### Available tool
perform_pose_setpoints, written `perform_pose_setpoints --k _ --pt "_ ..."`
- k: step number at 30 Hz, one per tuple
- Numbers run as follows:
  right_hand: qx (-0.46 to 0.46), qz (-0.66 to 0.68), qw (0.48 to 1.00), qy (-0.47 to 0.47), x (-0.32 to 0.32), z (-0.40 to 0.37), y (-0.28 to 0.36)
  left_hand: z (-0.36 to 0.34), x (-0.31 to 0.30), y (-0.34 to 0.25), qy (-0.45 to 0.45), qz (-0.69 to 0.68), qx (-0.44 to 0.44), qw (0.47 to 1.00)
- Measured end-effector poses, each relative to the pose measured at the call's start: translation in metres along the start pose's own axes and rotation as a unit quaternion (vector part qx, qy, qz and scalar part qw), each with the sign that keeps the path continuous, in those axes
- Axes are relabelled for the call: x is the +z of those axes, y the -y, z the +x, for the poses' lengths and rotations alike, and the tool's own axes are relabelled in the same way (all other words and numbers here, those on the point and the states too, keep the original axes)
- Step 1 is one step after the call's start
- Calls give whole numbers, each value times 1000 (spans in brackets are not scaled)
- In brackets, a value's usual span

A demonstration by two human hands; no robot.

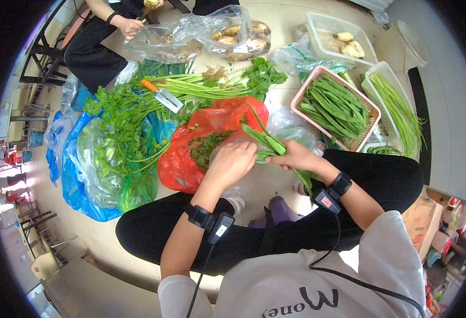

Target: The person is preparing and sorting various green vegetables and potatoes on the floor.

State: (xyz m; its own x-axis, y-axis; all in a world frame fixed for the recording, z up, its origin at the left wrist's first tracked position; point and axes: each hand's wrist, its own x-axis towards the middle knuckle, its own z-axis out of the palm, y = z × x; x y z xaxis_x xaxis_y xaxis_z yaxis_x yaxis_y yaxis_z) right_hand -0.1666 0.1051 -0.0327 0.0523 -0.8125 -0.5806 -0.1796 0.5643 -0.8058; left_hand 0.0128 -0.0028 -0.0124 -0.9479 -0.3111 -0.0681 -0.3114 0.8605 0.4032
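Left hand [233, 161]: curled closed, back to the camera, fingers wrapped over the near end of the flat green pods [264, 142]
Right hand [296, 157]: closed in a pinch on the same pods, thumb on top, more pod hanging below the wrist
Pods' position: held between both hands above the lap, just over the mouth of the red plastic bag [217, 119]
Red plastic bag: open on the floor, green trimmings inside
Pink basket [368, 103]: to the right, filled with like pods, apart from the hands
White basket [373, 87]: beside the pink one, long green beans laid lengthwise
Leafy celery bunch [121, 116]: spread on a blue bag [68, 175] to the left
Knife [161, 94]: orange handle, lying on the stalks, well out of reach
Other person's hand [129, 25]: top left, at a clear bag of roots [238, 37]
Step in hand, as judged: snapping tips and stringing pods over the bag
Method advised: take one pod at a time; grip close behind the tip; snap toward the seam and draw the string along the full edge; hold the work over the bag mouth so waste drops in; place cleaned pods in the pink basket only
Risk noted: torn pods if pulled across the seam
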Motion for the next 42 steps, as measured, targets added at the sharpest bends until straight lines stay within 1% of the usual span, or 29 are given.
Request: perform_pose_setpoints --k 3,6,9,12,15,18,21,24,27,30,32,33,36,37,38,39,40,42 --pt "12 20 1000 11 -2 1 0 1 -1 -1 2 -2 -9 1000" --pt "0 54 999 5 0 0 3 2 4 1 -18 25 -10 999" --pt "-15 2 1000 3 -1 -5 10 4 7 -2 -67 75 22 995" --pt "2 -79 996 -29 4 -4 6 5 3 -10 -81 94 26 992" --pt "-13 -79 996 -39 6 -3 3 3 10 -13 -59 56 -49 995" --pt "-75 -134 986 -67 7 -3 6 5 14 -15 -65 50 -67 994" --pt "-204 -184 950 -148 16 1 -2 8 13 -17 -62 3 -146 987" --pt "-121 -138 974 -130 15 0 5 8 13 -18 -67 -4 -176 982" --pt "-60 -122 982 -133 15 -5 19 10 14 -22 -70 28 -195 978" --pt "-40 -136 977 -157 21 -1 14 12 18 -25 -78 54 -214 972" --pt "-121 -197 953 -197 27 9 -6 12 19 -24 -60 67 -221 971" --pt "-161 -226 936 -216 28 10 -5 13 19 -24 -51 73 -224 970" --pt "-84 -128 973 -171 24 -2 3 3 28 11 17 148 -280 948" --pt "-71 -118 974 -178 20 -5 4 -3 19 24 24 118 -306 944" --pt "-59 -108 975 -184 15 -7 4 -8 11 33 52 142 -315 937" --pt "-46 -96 976 -191 13 -9 6 -9 0 38 113 143 -330 926" --pt "-19 -75 979 -186 10 -12 13 -10 -3 42 110 150 -345 920" --pt "-23 -63 981 -180 6 -7 13 -12 -8 48 119 161 -360 911"
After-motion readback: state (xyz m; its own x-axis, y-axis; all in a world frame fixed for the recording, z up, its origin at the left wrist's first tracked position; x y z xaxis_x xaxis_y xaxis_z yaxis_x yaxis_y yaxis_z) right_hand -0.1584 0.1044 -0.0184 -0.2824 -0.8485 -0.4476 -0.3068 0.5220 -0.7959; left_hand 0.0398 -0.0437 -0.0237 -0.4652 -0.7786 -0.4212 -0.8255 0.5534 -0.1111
